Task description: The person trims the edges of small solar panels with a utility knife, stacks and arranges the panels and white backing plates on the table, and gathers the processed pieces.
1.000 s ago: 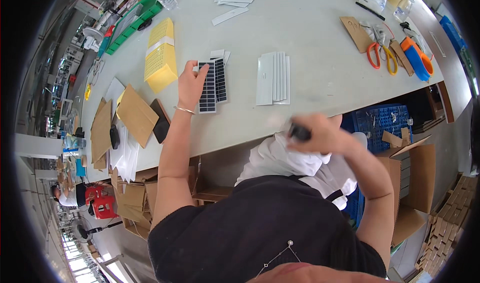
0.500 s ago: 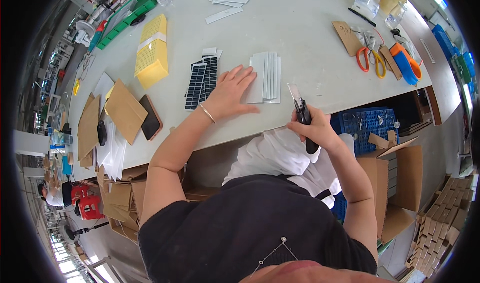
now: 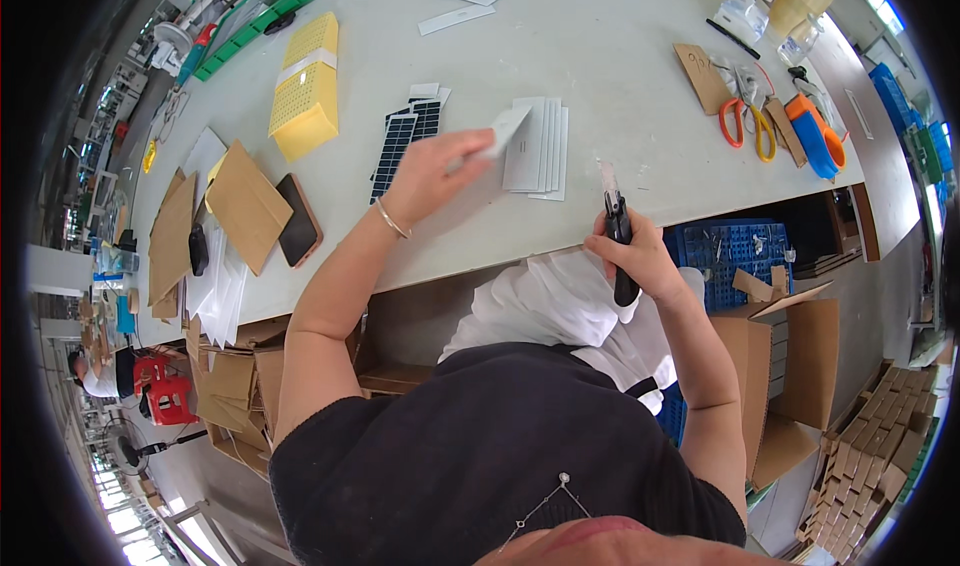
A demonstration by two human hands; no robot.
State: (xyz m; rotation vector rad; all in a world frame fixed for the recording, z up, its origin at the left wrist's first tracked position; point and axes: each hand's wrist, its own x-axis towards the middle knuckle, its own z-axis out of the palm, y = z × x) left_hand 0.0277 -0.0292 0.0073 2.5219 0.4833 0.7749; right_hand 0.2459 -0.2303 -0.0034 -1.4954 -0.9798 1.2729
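A thin white strip is tilted up off the table, pinched in the slightly blurred fingers of my left hand. Beside it lies a fanned row of white strips, overlapping each other. Left of that hand, and partly covered by it, rest dark gridded strips that look like small solar panels. My right hand is wrapped round a black utility knife near the table's front edge. Its blade points away from me, over the table.
More white strips lie at the far side. Orange-handled scissors and an orange-and-blue tape roll sit at the right. On the left are a yellow perforated stack, cardboard pieces and a phone.
My left hand lay flat on the row's leftmost white strip; now it has lifted that strip and tilted it leftward. My right hand keeps hold of the knife, nearly unmoved.
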